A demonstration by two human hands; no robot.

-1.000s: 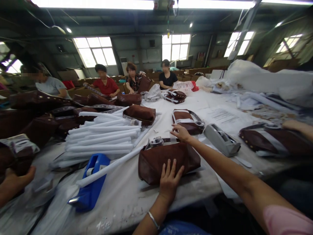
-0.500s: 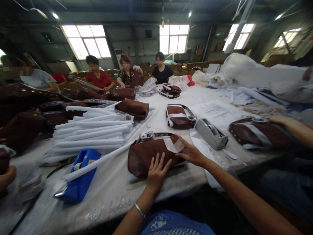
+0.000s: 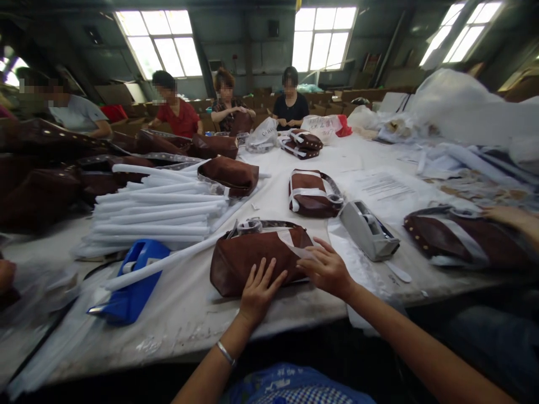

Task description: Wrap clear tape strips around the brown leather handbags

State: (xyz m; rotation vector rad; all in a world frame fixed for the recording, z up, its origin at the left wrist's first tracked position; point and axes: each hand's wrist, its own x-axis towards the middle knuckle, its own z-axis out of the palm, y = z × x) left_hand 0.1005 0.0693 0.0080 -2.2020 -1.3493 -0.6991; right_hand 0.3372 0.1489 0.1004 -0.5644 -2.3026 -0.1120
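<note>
A brown handbag (image 3: 236, 255) lies on its side on the table's near edge, its strap and a clear-wrapped buckle along the far side. My left hand (image 3: 259, 289) rests on its front with fingers spread. At the bag's right end, my right hand (image 3: 330, 272) has bent fingers closed on a thin white wrapping strip (image 3: 293, 245), which crosses the bag's upper right part. The strip's far end is hidden under the fingers.
A grey tape dispenser (image 3: 367, 231) stands to the right, a blue tape dispenser (image 3: 141, 289) to the left. White rolled tubes (image 3: 160, 216) are piled at left. More wrapped bags (image 3: 309, 193) lie beyond. A co-worker's hand (image 3: 511, 219) touches another bag (image 3: 442, 238) at right.
My right hand has gone from lying along the bag's right end to bent fingers at the strip, which now lifts a little. My left hand stays on the bag. The view has tilted down.
</note>
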